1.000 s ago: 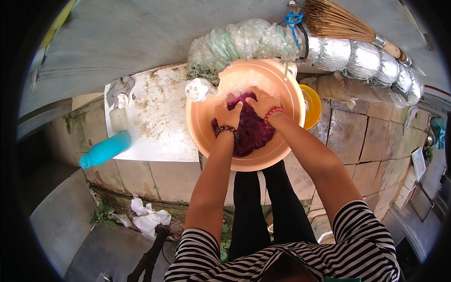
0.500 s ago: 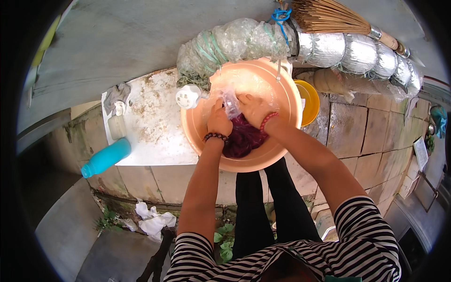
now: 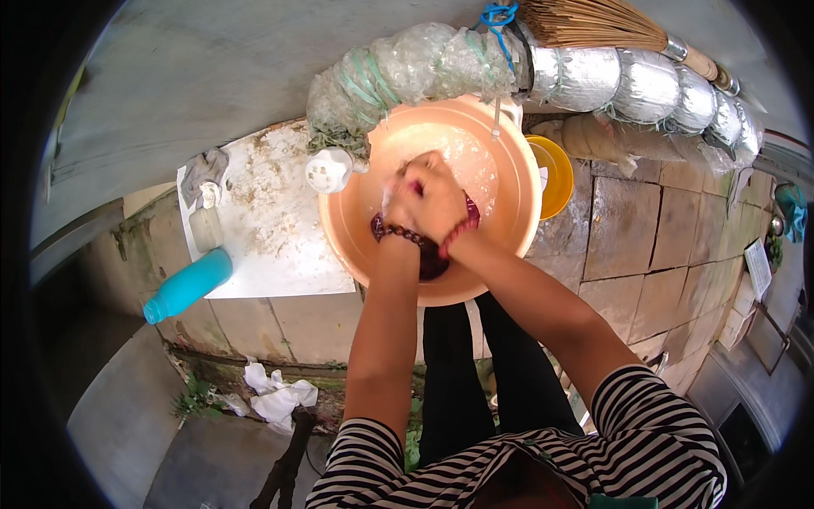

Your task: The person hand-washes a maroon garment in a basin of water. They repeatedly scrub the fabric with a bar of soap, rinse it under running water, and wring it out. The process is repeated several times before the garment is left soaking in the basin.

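A large peach-coloured basin (image 3: 339,246) holds a wet, dark maroon cloth (image 3: 434,265), mostly covered by my hands and wrists. My left hand (image 3: 396,202), with a dark beaded bracelet, is pressed against my right hand (image 3: 439,202), which wears a red one. Both are closed together over the middle of the basin and slightly blurred. A bit of maroon cloth shows between the fingers. Foamy water lies in the far part of the basin.
A white tap-like fitting (image 3: 329,170) and a plastic-wrapped pipe (image 3: 415,72) overhang the basin's far left rim. A yellow tub (image 3: 555,182) stands on the right. A turquoise bottle (image 3: 188,284) lies on a stained white board (image 3: 263,229). Above the pipe hangs a stick broom (image 3: 593,25).
My hands were apart on either side of a clear splash of water, with the maroon cloth below. Now they have come together, closed over part of the cloth.
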Demonstrator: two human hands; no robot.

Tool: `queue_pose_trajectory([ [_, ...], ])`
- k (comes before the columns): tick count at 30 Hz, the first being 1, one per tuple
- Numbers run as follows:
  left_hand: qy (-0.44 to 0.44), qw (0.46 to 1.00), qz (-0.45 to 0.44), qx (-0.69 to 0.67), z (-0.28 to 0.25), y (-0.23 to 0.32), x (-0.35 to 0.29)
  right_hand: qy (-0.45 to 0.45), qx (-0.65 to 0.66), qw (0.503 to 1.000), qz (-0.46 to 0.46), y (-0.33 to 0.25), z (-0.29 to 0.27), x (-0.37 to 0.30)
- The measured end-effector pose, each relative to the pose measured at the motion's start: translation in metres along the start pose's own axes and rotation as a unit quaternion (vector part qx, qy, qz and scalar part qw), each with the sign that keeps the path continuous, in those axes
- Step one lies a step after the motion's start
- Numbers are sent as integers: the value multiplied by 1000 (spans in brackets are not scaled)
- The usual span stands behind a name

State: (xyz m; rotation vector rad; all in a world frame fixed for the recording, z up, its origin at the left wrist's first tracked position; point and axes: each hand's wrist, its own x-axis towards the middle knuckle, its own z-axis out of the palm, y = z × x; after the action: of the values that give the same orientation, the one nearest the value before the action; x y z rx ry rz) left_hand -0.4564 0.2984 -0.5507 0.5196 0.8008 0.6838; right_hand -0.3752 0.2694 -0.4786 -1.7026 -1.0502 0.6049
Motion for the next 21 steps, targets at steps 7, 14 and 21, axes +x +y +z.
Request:
queue_pose_trajectory([
  [7, 140, 972, -115, -149, 9, 12, 14, -69, 0, 986, 149, -3, -21, -7],
  [14, 228, 957, -157, 84, 77, 24, -26, -62, 4, 939, 338, 31, -31, 38],
  [21, 177, 943, -226, 165, 54, 45, -24, -167, -74, 957, 227, 14, -29, 28],
])
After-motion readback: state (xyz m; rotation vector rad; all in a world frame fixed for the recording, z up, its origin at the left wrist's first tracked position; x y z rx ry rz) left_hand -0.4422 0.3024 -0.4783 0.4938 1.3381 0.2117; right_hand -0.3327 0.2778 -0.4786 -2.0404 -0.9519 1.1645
